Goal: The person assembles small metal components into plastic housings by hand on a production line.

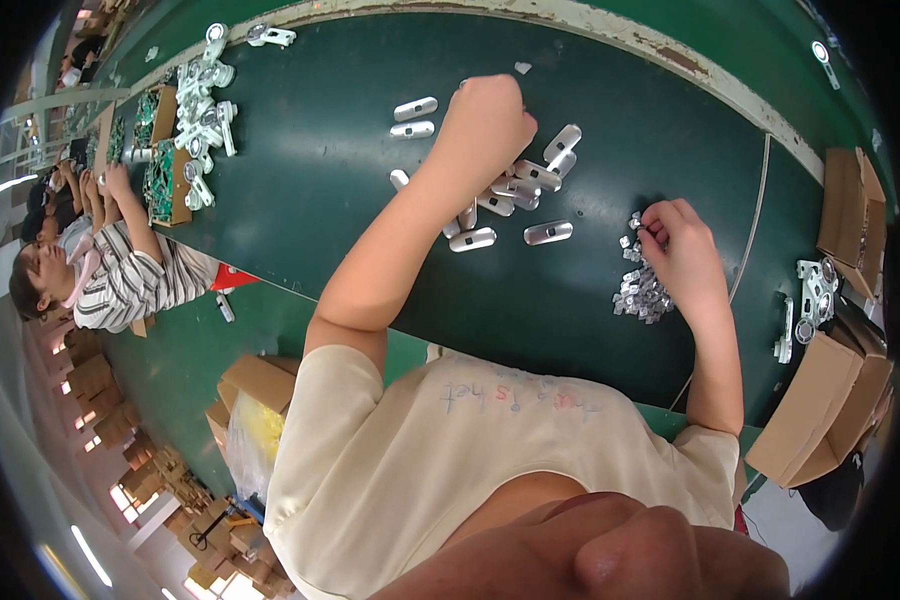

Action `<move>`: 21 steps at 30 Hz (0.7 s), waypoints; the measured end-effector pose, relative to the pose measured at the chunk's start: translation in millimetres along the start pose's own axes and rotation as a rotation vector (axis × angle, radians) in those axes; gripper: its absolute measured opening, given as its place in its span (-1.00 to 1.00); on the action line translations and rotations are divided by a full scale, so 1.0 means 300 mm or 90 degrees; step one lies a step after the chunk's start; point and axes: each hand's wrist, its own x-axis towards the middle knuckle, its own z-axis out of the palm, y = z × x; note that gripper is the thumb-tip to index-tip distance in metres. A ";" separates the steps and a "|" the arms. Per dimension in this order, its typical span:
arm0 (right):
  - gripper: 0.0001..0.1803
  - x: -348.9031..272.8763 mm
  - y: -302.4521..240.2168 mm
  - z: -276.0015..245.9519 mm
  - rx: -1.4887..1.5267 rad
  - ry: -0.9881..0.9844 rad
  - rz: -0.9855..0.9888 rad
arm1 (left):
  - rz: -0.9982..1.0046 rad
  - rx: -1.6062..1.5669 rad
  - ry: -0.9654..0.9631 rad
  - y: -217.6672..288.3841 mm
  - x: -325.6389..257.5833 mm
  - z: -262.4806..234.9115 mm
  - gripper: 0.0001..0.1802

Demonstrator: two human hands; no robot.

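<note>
My left hand (487, 125) is curled closed above the green worktable (330, 150), beyond a loose heap of silver oval casings (515, 188); its fingertips and anything in them are hidden. Each casing has a small dark slot in its middle. Two casings (413, 118) lie side by side to the left of my left wrist, and another casing (548, 233) rests on the near side of the heap. Farther right, my right hand (682, 250) pinches at the edge of a pile of small silver metal pieces (642, 295), with a small piece at its fingertips.
White handheld parts with round heads (205, 115) are heaped at the far left, beside cardboard boxes of green circuit boards (168, 185). A co-worker in a striped shirt (135, 280) sits at left. Open cardboard boxes (810, 405) and more white parts (818, 290) stand at right.
</note>
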 end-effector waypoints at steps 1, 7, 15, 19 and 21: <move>-0.85 0.003 -0.001 0.000 -0.029 -0.011 -0.011 | 0.005 0.001 0.004 -0.010 -0.007 0.010 -0.81; -0.84 0.033 -0.009 -0.019 -0.030 -0.055 -0.032 | 0.025 -0.413 0.108 0.019 -0.078 -0.039 -0.87; -0.86 0.023 -0.064 -0.050 0.494 0.014 -0.030 | 0.085 -0.769 -0.119 0.113 -0.196 -0.036 -0.71; -0.76 0.018 -0.101 -0.082 0.571 0.016 -0.076 | 0.068 -0.762 -0.106 0.153 -0.237 -0.045 -0.79; -0.71 0.012 -0.122 -0.085 0.607 0.036 -0.099 | 0.068 -0.806 -0.108 0.164 -0.249 -0.042 -0.81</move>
